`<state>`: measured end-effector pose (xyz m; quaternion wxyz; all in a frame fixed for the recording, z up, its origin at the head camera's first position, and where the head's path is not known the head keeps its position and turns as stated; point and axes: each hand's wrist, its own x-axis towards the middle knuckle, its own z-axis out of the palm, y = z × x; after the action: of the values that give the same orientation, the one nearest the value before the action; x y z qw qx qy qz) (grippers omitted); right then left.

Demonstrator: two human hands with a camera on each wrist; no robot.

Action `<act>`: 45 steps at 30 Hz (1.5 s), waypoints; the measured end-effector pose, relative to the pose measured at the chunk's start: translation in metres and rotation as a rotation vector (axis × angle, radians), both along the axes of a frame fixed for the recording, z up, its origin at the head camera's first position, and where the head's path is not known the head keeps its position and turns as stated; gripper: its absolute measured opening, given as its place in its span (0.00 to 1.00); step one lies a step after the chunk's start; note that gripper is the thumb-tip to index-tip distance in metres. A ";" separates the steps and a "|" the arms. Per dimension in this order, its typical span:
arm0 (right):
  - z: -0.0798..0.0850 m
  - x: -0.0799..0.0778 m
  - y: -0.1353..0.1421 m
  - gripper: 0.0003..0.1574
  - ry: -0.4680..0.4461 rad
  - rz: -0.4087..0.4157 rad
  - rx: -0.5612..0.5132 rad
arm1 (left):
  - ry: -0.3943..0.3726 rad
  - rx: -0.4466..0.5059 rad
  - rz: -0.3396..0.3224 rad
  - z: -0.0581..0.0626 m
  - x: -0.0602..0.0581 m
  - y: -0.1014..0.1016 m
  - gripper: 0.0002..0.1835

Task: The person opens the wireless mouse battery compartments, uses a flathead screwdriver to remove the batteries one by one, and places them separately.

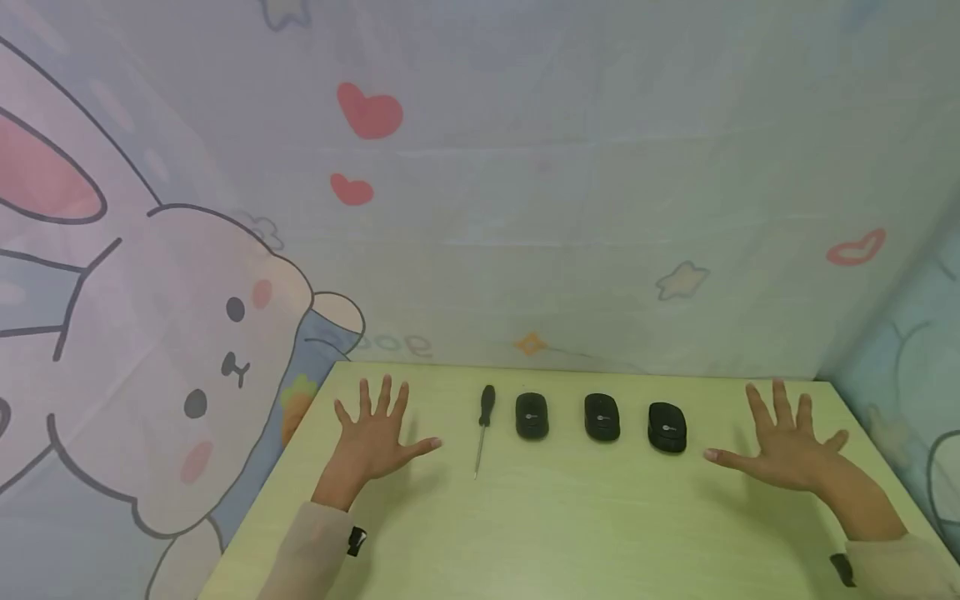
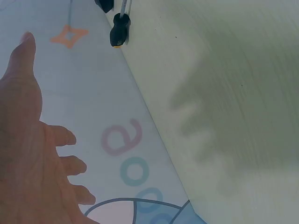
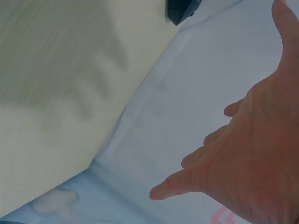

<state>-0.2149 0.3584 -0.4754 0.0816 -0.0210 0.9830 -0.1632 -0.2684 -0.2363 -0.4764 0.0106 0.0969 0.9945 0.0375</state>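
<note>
Both our hands are spread wide with straight fingers, held above the table [image 1: 570, 533] and casting shadows on it: our left hand [image 1: 372, 442] toward its left side, our right hand [image 1: 791, 454] toward its right. Between them, well apart from our right hand, we have a screwdriver [image 1: 487, 406] lying near our left thumb, its black handle toward the far edge and its thin metal shaft pointing back toward us. To its right, three black computer mice sit in a loose row: the left mouse [image 1: 532, 417] just beside the screwdriver, the middle mouse [image 1: 602, 417], and the right mouse [image 1: 667, 427], which lies slightly closer to us and near our right thumb. Pale sleeves [image 1: 307, 546] cover our forearms. Behind the table we see a pale cloth backdrop [image 1: 480, 250] printed with red hearts [image 1: 371, 112] and, on the left, a large cartoon rabbit [image 1: 225, 442].
</note>
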 end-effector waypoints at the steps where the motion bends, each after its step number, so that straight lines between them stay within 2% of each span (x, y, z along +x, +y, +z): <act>1: 0.000 -0.001 0.000 0.85 0.003 0.004 0.001 | 0.005 -0.003 -0.001 0.000 0.000 0.000 0.64; 12: -0.003 -0.003 -0.020 0.85 0.066 0.063 -0.059 | 0.041 0.021 -0.049 0.003 0.002 0.009 0.61; 18: 0.003 -0.008 -0.040 0.83 0.106 0.097 -0.092 | 0.021 0.118 -0.093 0.003 0.004 0.020 0.60; 22: 0.001 -0.010 -0.054 0.82 0.113 0.127 -0.103 | -0.014 0.184 -0.114 -0.004 0.006 0.029 0.58; 31: -0.008 -0.010 -0.084 0.75 0.048 0.235 -0.213 | -0.013 0.297 -0.168 -0.028 0.013 0.051 0.49; 39: -0.009 -0.020 -0.110 0.74 0.068 0.310 -0.263 | 0.044 0.333 -0.216 -0.036 0.003 0.070 0.42; 45: -0.019 -0.027 -0.131 0.72 0.076 0.336 -0.292 | 0.041 0.363 -0.249 -0.048 -0.003 0.084 0.33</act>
<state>-0.2422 0.2279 -0.4944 0.0665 -0.2021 0.9340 -0.2870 -0.2712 -0.1527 -0.5240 -0.0228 0.2202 0.9518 0.2124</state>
